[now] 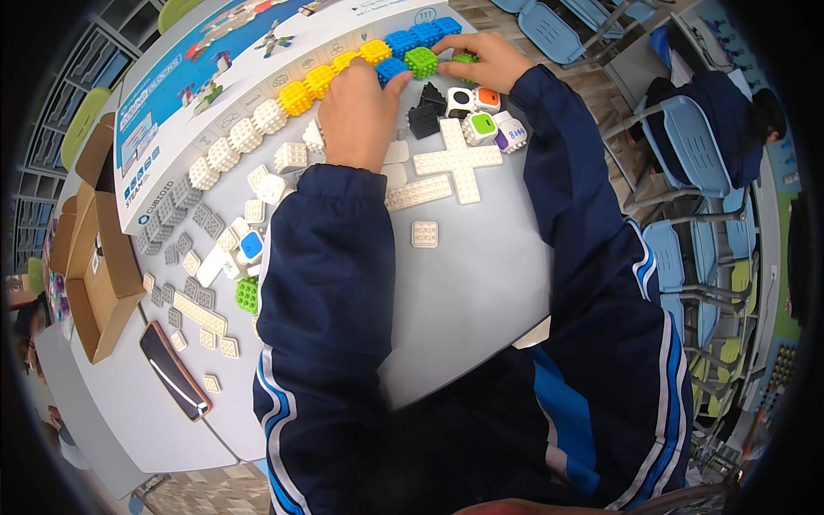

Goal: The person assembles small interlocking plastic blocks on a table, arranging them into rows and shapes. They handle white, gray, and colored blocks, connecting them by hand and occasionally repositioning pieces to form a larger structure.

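A row of studded cube blocks runs along a large box: white (245,135), yellow (319,81), then blue (425,34). In front of the row's right part lie a blue cube (391,71) and a green cube (421,62). My left hand (360,112) is closed at the blue cube, its thumb against the near side; the other fingers are partly hidden. Bent over a second green cube (466,58) is my right hand (491,60), its index finger reaching beside the first green cube. Below my hands lie black pieces (423,120) and a white cross-shaped plate (457,160).
The large printed box (197,86) stands behind the row. Grey cubes (167,210), small white plates (202,313) and a green cube (246,294) lie left. An open cardboard box (94,283) and a phone (174,369) are farther left. Cubes with coloured faces (481,127) stand right.
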The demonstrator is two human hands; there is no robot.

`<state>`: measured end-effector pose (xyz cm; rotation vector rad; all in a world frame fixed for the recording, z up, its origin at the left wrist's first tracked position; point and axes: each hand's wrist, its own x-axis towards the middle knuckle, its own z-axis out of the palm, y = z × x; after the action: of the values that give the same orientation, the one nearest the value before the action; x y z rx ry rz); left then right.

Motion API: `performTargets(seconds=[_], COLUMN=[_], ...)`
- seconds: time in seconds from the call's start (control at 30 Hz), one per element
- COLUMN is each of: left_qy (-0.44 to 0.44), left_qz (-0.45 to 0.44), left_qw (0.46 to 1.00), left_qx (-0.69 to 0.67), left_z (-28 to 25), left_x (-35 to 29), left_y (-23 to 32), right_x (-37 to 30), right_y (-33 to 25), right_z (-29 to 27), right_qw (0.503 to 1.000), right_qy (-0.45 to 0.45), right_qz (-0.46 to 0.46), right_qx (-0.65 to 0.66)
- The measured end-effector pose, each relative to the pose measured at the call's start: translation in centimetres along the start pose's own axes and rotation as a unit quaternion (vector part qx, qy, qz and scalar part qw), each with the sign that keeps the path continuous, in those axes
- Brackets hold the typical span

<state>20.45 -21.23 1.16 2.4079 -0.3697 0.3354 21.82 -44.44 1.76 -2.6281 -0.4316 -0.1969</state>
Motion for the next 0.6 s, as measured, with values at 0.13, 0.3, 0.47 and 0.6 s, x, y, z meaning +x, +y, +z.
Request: performTargets(seconds=[0.13,0.3,0.47,0.6], left_qy=[-0.001,-0.004,0.004,0.004], left_qz=[0.012,0.007,0.000,0.003], left_qw=[1.000,1.000,1.000,1.000], left_qx=[0.006,0.019,0.017,0.021], left_z=[0.38,0.75,0.67,0.83], left_x=[0.07,0.19,0.07,0.12], left_y=[-0.76,-0.71,-0.53,-0.81], right_x=[0.07,-0.04,0.12,0.22], right_y=[-0.50,-0.45,0.18,0.38], right_z=[0.01,0.19,0.76,0.91], right_qw=[1.000,1.000,0.999,0.999], right_qy=[0.001,0.013,0.025,0.022], right_qz=[0.001,-0.003,-0.026,-0.018], right_qx=[-0.006,-0.010,-0.023,-0.021])
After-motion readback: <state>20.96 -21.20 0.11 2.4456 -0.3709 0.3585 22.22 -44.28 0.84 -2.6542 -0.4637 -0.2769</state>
